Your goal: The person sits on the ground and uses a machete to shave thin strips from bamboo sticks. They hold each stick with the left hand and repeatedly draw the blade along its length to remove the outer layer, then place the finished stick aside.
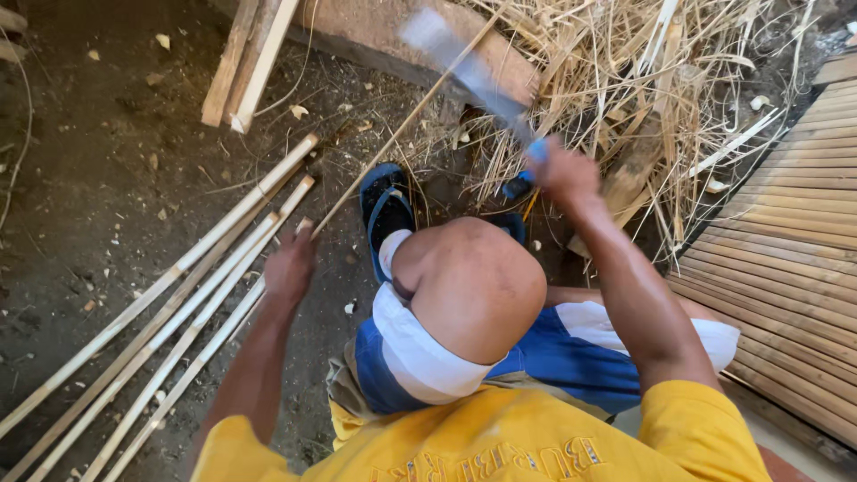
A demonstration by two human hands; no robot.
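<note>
Head view: a seated person looks down over a bent knee at both hands working a thin bamboo strip above the dirt floor.

Right hand (564, 174): fingers wrapped fully round the blue handle of a broad-bladed knife (464, 67); the blade is raised and blurred with motion, pointing up and away toward the pile of shavings.

Left hand (290, 266): closed round the near end of the thin bamboo strip (402, 125); the exact finger positions are hidden from this angle.

Strip position: it runs from the left hand diagonally up and to the right, passing close under the blade, its far end lost among the shavings.

Strip handling: it looks light, narrow and springy, likely to flex if held only at one end; split edges are probably sharp, so a hold near the end, on the flat faces, seems soundest.

Knife handling: the blade looks heavy for its handle; a full closed grip suits it.

Split bamboo lengths (170, 330): several pale ones lie side by side on the ground, just left of the left hand.

Blue sandal (386, 210): on the foot, between the hands.

Pile of dry shavings (625, 80): beyond the right hand.

Slatted bamboo panel (786, 241): along the right edge.

Wooden planks (245, 58): at upper left, well apart.
</note>
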